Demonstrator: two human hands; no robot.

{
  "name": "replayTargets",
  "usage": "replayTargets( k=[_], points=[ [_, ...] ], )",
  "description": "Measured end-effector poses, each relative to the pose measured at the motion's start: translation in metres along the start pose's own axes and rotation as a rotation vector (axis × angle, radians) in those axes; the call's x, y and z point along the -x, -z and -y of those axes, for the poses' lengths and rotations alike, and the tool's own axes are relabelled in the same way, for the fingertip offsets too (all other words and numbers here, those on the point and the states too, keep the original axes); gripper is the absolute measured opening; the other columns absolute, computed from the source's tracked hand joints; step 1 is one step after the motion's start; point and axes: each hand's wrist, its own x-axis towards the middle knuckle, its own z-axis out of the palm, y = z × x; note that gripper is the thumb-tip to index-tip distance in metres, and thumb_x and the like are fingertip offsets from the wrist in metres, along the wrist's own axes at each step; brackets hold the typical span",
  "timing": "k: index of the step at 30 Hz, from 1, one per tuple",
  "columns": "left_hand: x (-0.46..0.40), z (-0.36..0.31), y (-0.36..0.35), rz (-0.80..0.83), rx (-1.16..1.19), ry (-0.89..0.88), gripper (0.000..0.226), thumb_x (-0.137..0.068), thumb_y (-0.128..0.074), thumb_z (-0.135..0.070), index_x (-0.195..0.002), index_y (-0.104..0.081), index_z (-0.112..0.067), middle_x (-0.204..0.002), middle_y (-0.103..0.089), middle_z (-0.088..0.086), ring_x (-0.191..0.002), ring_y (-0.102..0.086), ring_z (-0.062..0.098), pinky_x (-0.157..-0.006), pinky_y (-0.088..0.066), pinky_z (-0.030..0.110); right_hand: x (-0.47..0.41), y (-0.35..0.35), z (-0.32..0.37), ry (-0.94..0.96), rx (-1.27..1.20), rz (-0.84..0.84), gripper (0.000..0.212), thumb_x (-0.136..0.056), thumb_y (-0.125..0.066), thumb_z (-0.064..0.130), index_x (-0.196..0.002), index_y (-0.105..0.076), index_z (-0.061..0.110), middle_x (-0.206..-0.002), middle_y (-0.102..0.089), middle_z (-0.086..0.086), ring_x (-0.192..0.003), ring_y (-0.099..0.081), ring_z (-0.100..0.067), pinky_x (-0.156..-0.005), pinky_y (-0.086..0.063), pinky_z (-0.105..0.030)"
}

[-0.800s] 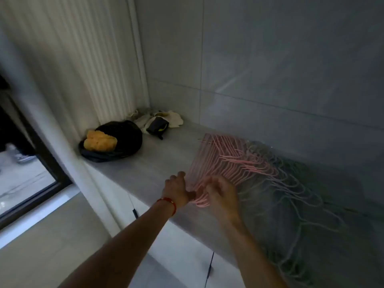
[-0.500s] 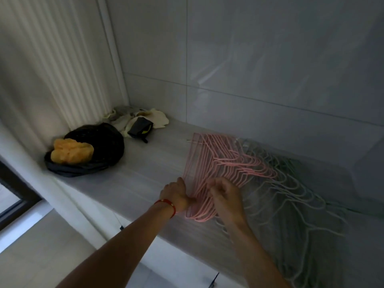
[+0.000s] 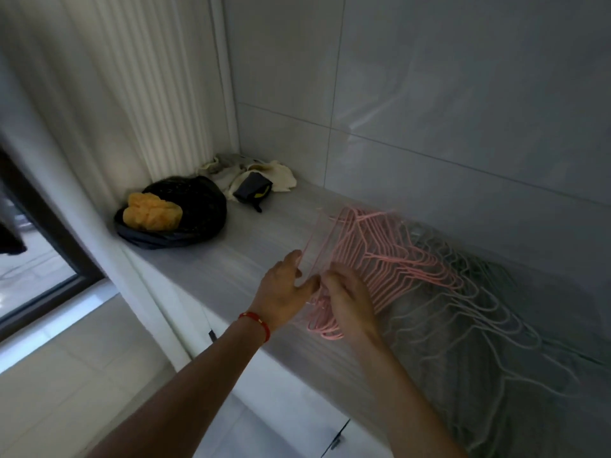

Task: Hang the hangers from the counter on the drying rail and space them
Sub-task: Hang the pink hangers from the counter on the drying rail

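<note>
So there's a fanned-out stack of thin pink hangers point(image 3: 380, 259) lying flat on the grey bench point(image 3: 251, 246), hooks toward the front edge. Right next to them, overlapping on the right, is a messier spread of pale green hangers point(image 3: 489, 325).

text: nothing readable anywhere
dark pouch point(image 3: 252, 190): has a yellow mark on it, way too blurry to read
</note>
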Motion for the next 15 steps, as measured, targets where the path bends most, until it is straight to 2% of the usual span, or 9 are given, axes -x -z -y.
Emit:
replayTargets(
  k=[3, 5, 7, 9, 11, 15],
  points=[
    [0.047, -0.013, 0.01, -0.09, 0.203, 0.039, 0.059, -0.101, -0.057, -0.039, -0.152, -0.036, -0.019, -0.118, -0.065, 0.0, -0.101, -0.064, 0.013, -0.083, -0.052, 0.022, 0.011, -0.005, 0.008, -0.077, -0.066, 0.148, 0.055, -0.089, -0.064, 0.049, -0.138, -0.05, 0.031, -0.126, -0.064, 0.002, -0.106, -0.066, -0.014, -0.076, -0.053, -0.031],
    [0.083, -0.014, 0.017, -0.176, 0.323, 0.092, 0.057, -0.101, -0.056, -0.042, -0.151, -0.036, -0.023, -0.106, -0.069, -0.007, -0.094, -0.067, 0.012, -0.083, -0.058, 0.032, 0.022, -0.01, 0.016, -0.098, -0.059, 0.276, 0.07, -0.081, -0.063, 0.063, -0.143, -0.045, 0.036, -0.129, -0.064, 0.003, -0.109, -0.065, -0.018, -0.077, -0.052, -0.036],
    [0.126, -0.007, 0.02, -0.297, 0.377, 0.133, 0.053, -0.1, -0.057, -0.044, -0.146, -0.039, -0.026, -0.093, -0.072, -0.01, -0.085, -0.069, 0.01, -0.085, -0.06, 0.042, 0.042, -0.026, 0.022, -0.128, -0.088, 0.446, 0.082, -0.074, -0.066, 0.069, -0.142, -0.047, 0.028, -0.129, -0.066, 0.0, -0.109, -0.068, -0.018, -0.087, -0.055, -0.038],
    [0.17, 0.0, 0.019, -0.398, 0.436, 0.166, 0.046, -0.1, -0.058, -0.043, -0.14, -0.043, -0.025, -0.089, -0.075, -0.01, -0.081, -0.069, 0.011, -0.082, -0.061, 0.043, 0.067, -0.044, 0.023, -0.167, -0.163, 0.634, 0.068, -0.083, -0.066, 0.06, -0.135, -0.054, 0.018, -0.124, -0.069, -0.007, -0.107, -0.072, -0.02, -0.093, -0.055, -0.039],
    [0.219, 0.009, 0.016, -0.493, 0.492, 0.221, 0.043, -0.098, -0.059, -0.047, -0.133, -0.045, -0.027, -0.097, -0.075, -0.008, -0.088, -0.07, 0.013, -0.082, -0.061, 0.041, 0.102, -0.062, 0.015, -0.202, -0.17, 0.793, 0.053, -0.09, -0.064, 0.049, -0.127, -0.059, 0.011, -0.118, -0.07, -0.011, -0.106, -0.072, -0.022, -0.093, -0.056, -0.043],
    [0.334, 0.021, 0.005, -0.663, 0.55, 0.353, 0.055, -0.093, -0.056, -0.057, -0.135, -0.042, -0.025, -0.114, -0.072, -0.003, -0.102, -0.071, 0.011, -0.09, -0.061, 0.037, 0.194, -0.095, -0.014, -0.239, -0.046, 1.031, 0.042, -0.092, -0.065, 0.041, -0.103, -0.065, 0.0, -0.092, -0.068, -0.012, -0.095, -0.069, -0.029, -0.092, -0.054, -0.043]
  ],
)
